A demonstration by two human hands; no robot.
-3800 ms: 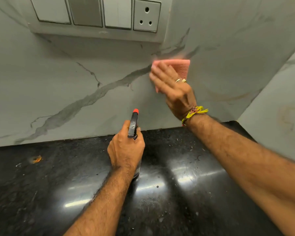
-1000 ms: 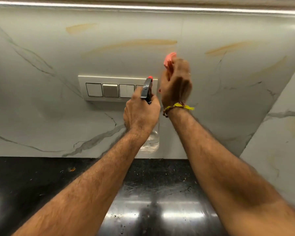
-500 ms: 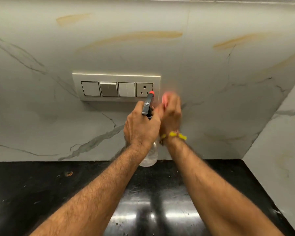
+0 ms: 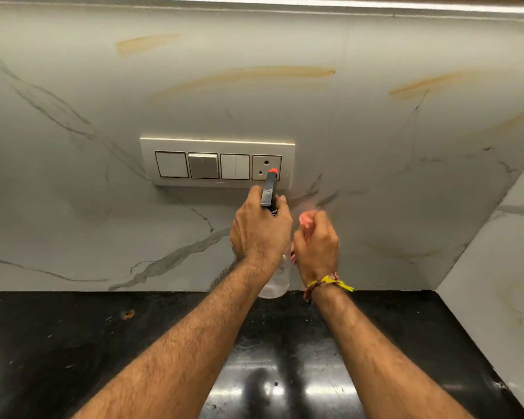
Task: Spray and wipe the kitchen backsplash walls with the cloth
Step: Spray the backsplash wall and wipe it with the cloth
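Pink cloth (image 4: 306,220) bunched in R hand (image 4: 316,247), beside L-hand (image 4: 260,229) spray bottle (image 4: 270,192).

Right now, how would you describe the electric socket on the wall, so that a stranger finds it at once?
Look at the white marble-patterned backsplash wall above the black counter. In its middle sits a long cream switch plate with four square modules. The socket is the rightmost one, partly behind the red-tipped nozzle of the spray bottle; it alone has round pin holes.
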